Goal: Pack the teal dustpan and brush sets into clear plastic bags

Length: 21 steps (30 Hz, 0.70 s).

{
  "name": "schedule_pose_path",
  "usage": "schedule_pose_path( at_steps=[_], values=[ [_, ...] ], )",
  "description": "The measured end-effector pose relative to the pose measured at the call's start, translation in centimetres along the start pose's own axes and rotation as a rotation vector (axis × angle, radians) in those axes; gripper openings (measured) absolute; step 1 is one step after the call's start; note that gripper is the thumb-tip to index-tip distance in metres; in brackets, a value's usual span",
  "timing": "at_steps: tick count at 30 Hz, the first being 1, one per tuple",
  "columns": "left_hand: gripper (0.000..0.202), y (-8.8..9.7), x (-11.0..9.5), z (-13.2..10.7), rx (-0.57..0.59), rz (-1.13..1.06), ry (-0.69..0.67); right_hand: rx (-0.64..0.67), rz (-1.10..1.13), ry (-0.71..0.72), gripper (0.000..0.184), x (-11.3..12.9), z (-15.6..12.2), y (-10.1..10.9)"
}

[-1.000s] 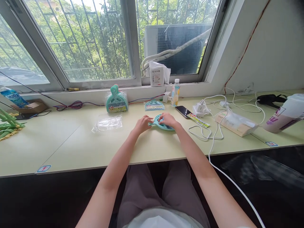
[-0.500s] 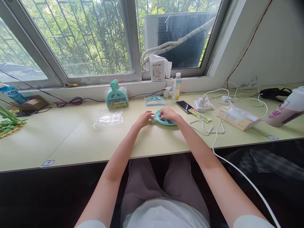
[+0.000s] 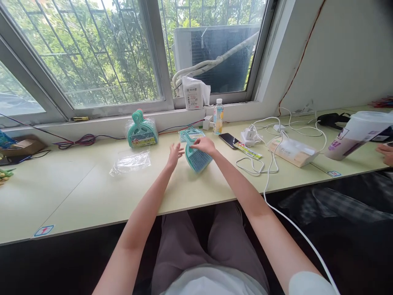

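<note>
A small teal dustpan-and-brush set [image 3: 198, 159] is tilted up over the table, its handle pointing to the upper left and its bristles toward me. My right hand [image 3: 205, 146] grips it at its upper right side. Just left of it, my left hand [image 3: 176, 155] is apart from the set, fingers spread, holding nothing. A clear plastic bag [image 3: 131, 162] lies flat farther left. Several packaged dustpan sets [image 3: 141, 131] stand together against the wall below the window. Another packaged set [image 3: 193, 132] lies behind the one I hold.
A drink bottle [image 3: 218, 116], a black phone [image 3: 228, 140] and a yellow-green card [image 3: 249, 150] are to the right. White cables [image 3: 269, 176] run past a charger [image 3: 250, 135] and over the table edge. A large cup [image 3: 353, 137] stands near another person's hand [image 3: 385, 153].
The dustpan set, flat under both hands before, is now tilted up in my right hand. My left hand has come off its handle and opened. The view has turned slightly right.
</note>
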<state>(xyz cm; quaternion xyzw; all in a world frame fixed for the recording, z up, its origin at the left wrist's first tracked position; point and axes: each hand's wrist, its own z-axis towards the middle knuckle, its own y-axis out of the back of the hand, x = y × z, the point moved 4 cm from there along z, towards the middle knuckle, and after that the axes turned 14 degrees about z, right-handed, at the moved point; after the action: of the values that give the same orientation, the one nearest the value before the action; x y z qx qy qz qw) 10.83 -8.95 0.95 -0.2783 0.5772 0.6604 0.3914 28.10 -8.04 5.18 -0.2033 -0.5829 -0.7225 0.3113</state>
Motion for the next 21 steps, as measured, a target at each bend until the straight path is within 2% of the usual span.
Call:
schedule_pose_path(
  at_steps=[2,3,4,6,8,11,13,16,18,21],
  values=[
    [0.055,-0.6,0.1,0.0,0.252,-0.138,0.061,-0.093,0.029,-0.006,0.037,0.5,-0.2,-0.4],
    [0.058,-0.6,0.1,-0.1,0.306,-0.172,0.058,-0.110,0.023,0.002,0.037,0.6,-0.4,-0.5],
    [0.063,-0.5,0.4,-0.1,0.310,-0.193,0.057,-0.117,0.009,0.011,0.035,0.5,-0.7,-0.5],
    [0.072,-0.1,1.2,0.0,0.218,-0.217,0.088,-0.135,-0.020,0.014,0.031,-0.4,-1.3,0.4],
    [0.071,0.4,2.1,0.2,0.113,-0.230,0.131,-0.171,-0.049,-0.006,0.027,-2.7,-2.2,2.5],
    [0.069,0.9,3.1,1.1,0.007,-0.263,0.132,-0.272,-0.148,-0.122,0.023,-8.4,-3.9,7.1],
    [0.070,1.4,3.6,1.7,-0.054,-0.268,0.129,-0.245,-0.272,-0.242,0.023,-12.8,-5.4,10.0],
    [0.068,2.2,4.2,2.3,-0.169,-0.215,0.130,-0.207,-0.476,-0.290,0.030,-17.5,-7.7,13.3],
    [0.059,2.3,4.4,2.3,-0.196,-0.195,0.129,-0.130,-0.532,-0.325,0.034,-19.2,-8.9,14.3],
    [0.045,2.0,4.4,2.1,-0.156,-0.223,0.145,-0.018,-0.585,-0.316,0.029,-19.8,-9.8,14.3]
  ],
)
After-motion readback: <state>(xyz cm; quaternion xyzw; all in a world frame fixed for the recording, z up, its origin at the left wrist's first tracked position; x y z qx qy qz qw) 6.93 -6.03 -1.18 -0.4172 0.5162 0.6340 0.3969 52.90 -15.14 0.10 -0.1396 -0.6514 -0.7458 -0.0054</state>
